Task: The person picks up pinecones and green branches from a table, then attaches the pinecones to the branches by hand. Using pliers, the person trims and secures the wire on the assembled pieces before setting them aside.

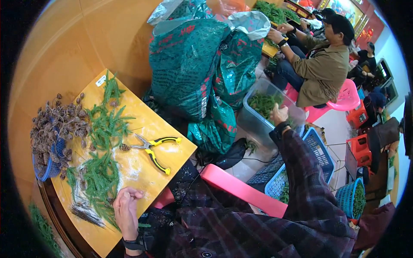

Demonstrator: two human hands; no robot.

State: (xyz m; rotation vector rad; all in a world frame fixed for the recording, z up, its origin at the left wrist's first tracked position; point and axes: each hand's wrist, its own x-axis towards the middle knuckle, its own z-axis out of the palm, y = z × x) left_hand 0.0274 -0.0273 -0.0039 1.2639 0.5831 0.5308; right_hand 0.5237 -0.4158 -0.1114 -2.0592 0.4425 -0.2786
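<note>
My left hand (125, 210) rests by the near edge of the yellow wooden board (165, 158), beside the lower end of a green artificial pine garland (101, 174). Its fingers are loosely bent, and no object shows in them. My right hand (279, 114) is stretched out over a clear plastic bin (254, 112) holding green sprigs (261, 102). Its fingers look apart, with nothing visible between them. Yellow-and-black pliers (149, 144) lie with spread handles on the board, next to a small pine cone (124, 147). A bundle of dark wires (87, 213) lies near the garland's lower end.
A blue basket (54, 167) heaped with pine cones (58, 122) stands at the board's left. Big green plastic sacks (185, 69) fill the space beyond. A pink stool (243, 189) and blue crates (319, 150) lie near my right arm. A co-worker (327, 64) sits beyond the bin.
</note>
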